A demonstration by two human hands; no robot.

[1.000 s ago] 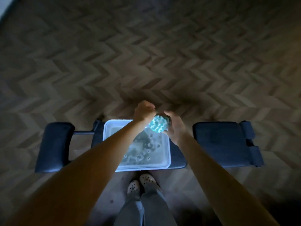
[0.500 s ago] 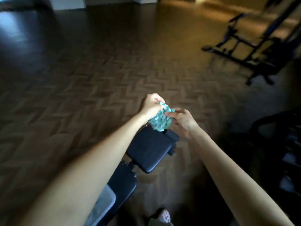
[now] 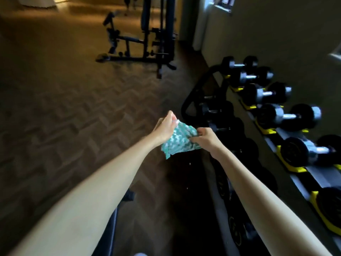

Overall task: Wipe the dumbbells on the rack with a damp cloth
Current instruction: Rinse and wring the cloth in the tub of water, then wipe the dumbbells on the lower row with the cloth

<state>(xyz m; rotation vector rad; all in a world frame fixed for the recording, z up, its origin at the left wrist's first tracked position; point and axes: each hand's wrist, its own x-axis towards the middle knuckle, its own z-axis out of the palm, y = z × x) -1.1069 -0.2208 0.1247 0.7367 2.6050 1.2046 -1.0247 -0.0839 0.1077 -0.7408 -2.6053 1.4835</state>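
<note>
A teal and white patterned cloth (image 3: 180,141) hangs spread between my hands in mid air, and small water drops fall below it. My left hand (image 3: 165,129) pinches its upper left edge. My right hand (image 3: 204,138) grips its right edge. To the right runs the dumbbell rack (image 3: 302,174) with yellow cradles, holding several black dumbbells (image 3: 287,116) with metal handles on its top tier. More dumbbells sit in shadow on a lower tier (image 3: 219,115), just beyond my right hand.
A black multi-gym machine (image 3: 147,37) stands on the herringbone wood floor at the back. A grey wall (image 3: 295,34) runs behind the rack. Part of a dark bench (image 3: 110,228) shows at the bottom edge under my left forearm.
The view has swung right from the basin and bench to the dumbbell rack. The cloth, balled up between my hands before, is now pulled open.
</note>
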